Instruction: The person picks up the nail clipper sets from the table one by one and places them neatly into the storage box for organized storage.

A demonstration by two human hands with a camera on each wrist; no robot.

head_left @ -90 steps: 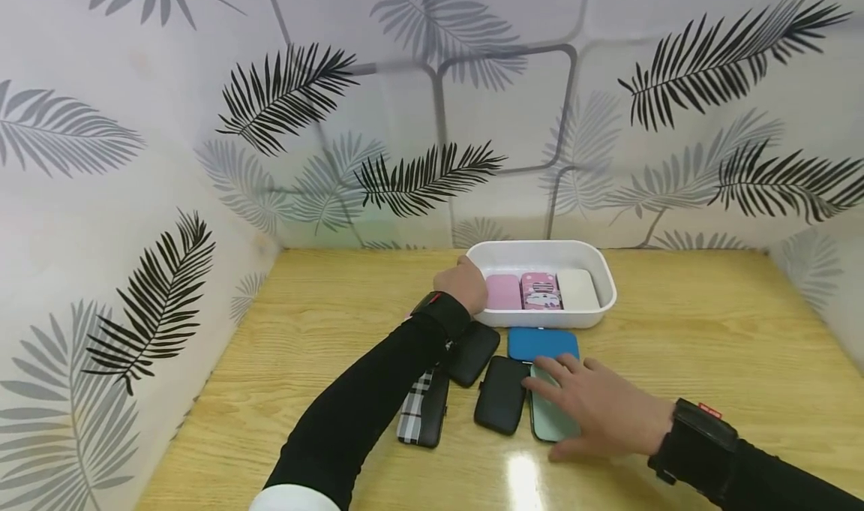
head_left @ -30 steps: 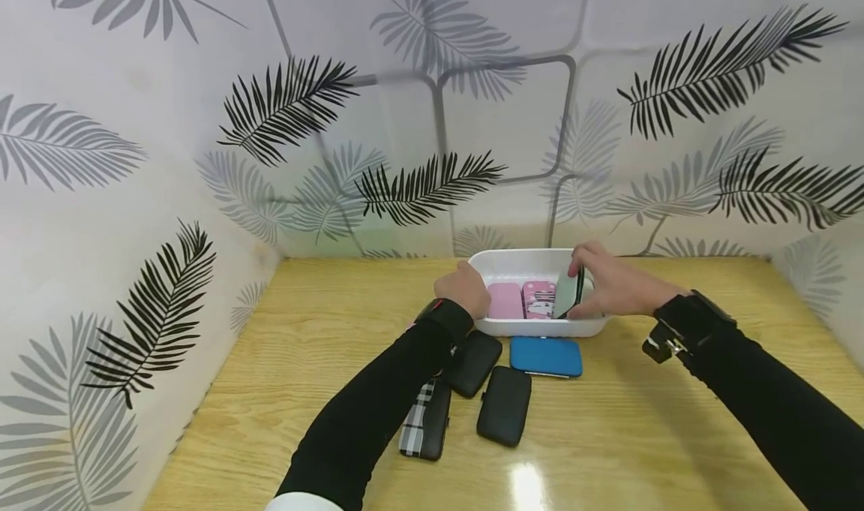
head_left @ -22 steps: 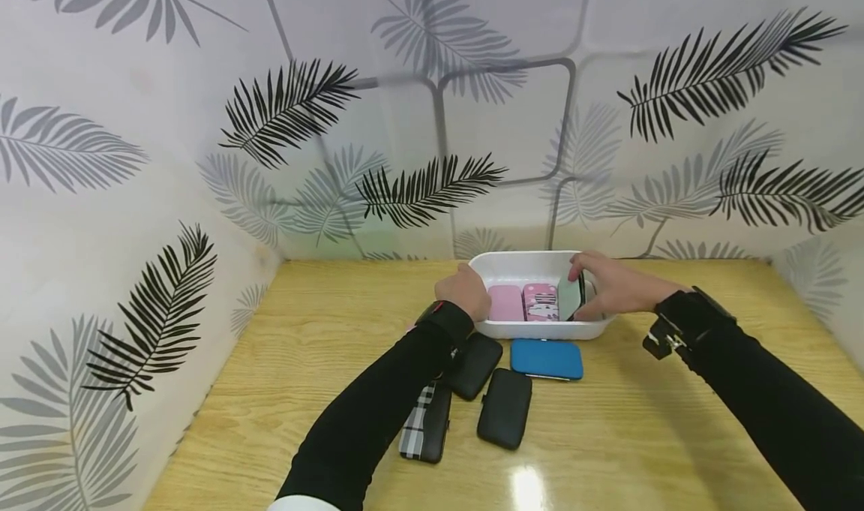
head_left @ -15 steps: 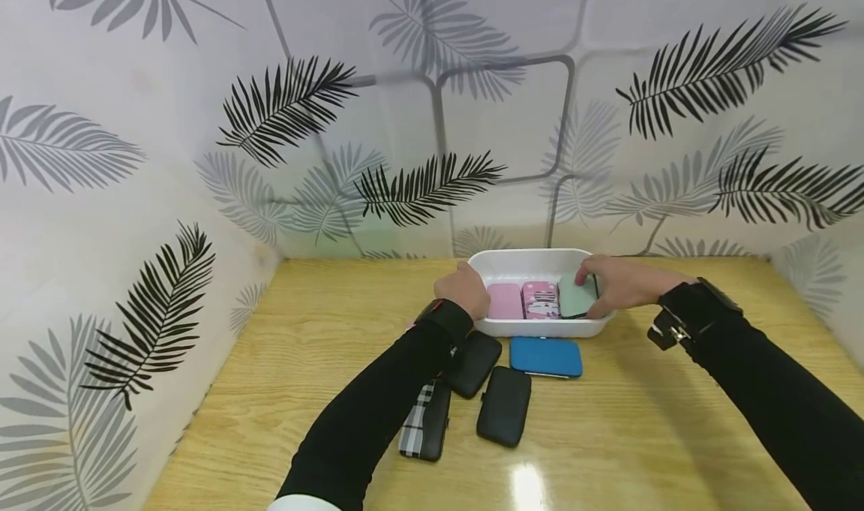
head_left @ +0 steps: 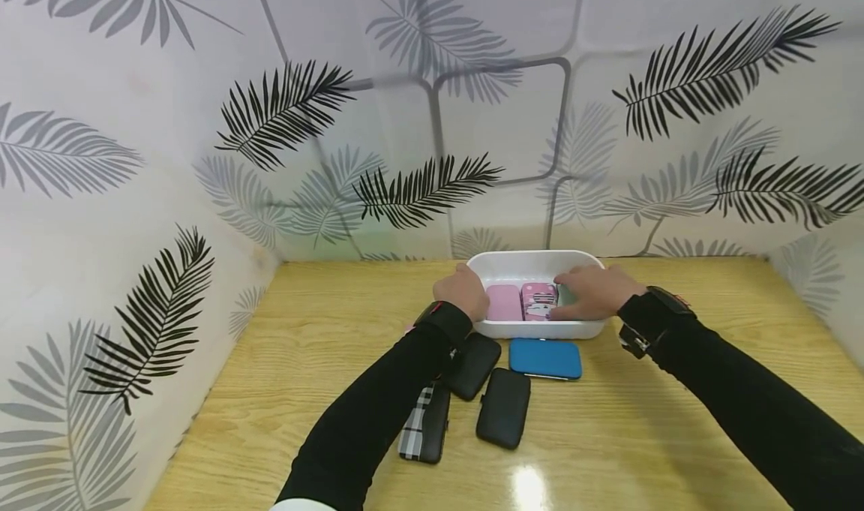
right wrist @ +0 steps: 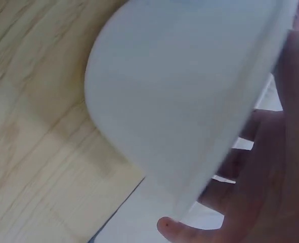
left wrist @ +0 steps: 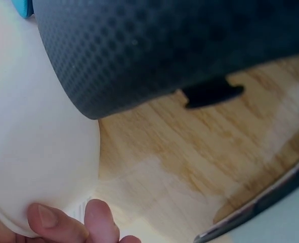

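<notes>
A white plastic tray [head_left: 533, 331] stands at the back of the table. In it lie a plain pink case [head_left: 504, 303], a patterned pink case [head_left: 539, 302] and a pale green case [head_left: 565, 295], mostly hidden under my right hand. My left hand [head_left: 462, 292] grips the tray's left end, and its thumb and fingertips show on the wall in the left wrist view. My right hand [head_left: 594, 292] reaches over the right end with fingers spread, resting on the green case. No cream case is visible; what lies under the green one is hidden.
Before the tray lie a blue case [head_left: 545, 359], a black case [head_left: 474, 365], another black case with a tab [head_left: 503, 408] and a black case with a plaid strip [head_left: 424, 424]. Something pink is mostly hidden by the left forearm. Leaf-patterned walls bound the wooden table [head_left: 648, 436].
My right hand has lifted the green case from the table, carried it into the tray's right end, laid it flat and shifted left over it. My left hand has stayed on the tray.
</notes>
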